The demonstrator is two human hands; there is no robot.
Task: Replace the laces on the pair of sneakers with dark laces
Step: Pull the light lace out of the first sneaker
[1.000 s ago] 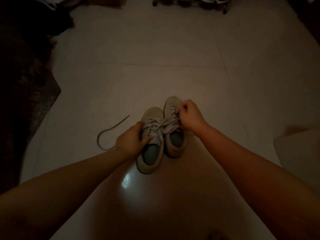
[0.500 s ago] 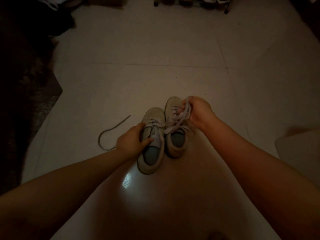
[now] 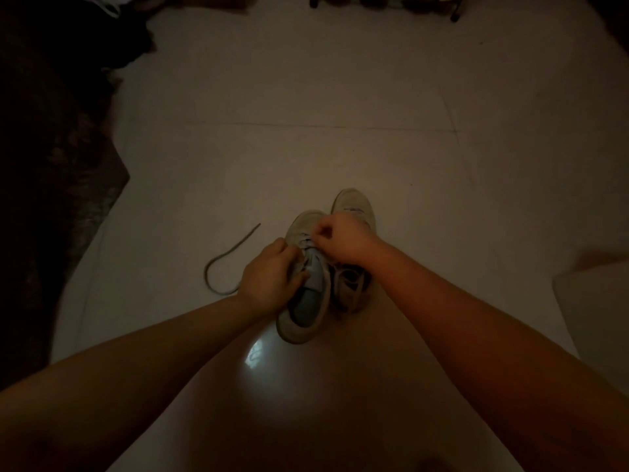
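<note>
Two pale sneakers stand side by side on the light floor, toes pointing away from me. My left hand (image 3: 272, 277) grips the left sneaker (image 3: 303, 311) at its side and tongue. My right hand (image 3: 343, 238) has crossed over and pinches the light lace (image 3: 306, 242) on the left sneaker's upper eyelets. The right sneaker (image 3: 352, 206) sits just behind my right wrist, with loosened lace loops lying over its opening (image 3: 349, 277). A loose dark lace (image 3: 224, 264) curls on the floor to the left of my left hand.
A dark rug (image 3: 61, 185) covers the floor along the left. At the far edge stands a shoe rack (image 3: 384, 1) with shoes, and dark items (image 3: 112, 15) lie at the top left. A pale object (image 3: 599, 301) sits at the right edge.
My right hand let go of the right sneaker's lace and moved left onto the left sneaker's lace. The left hand shifted its hold slightly higher on the left sneaker.
</note>
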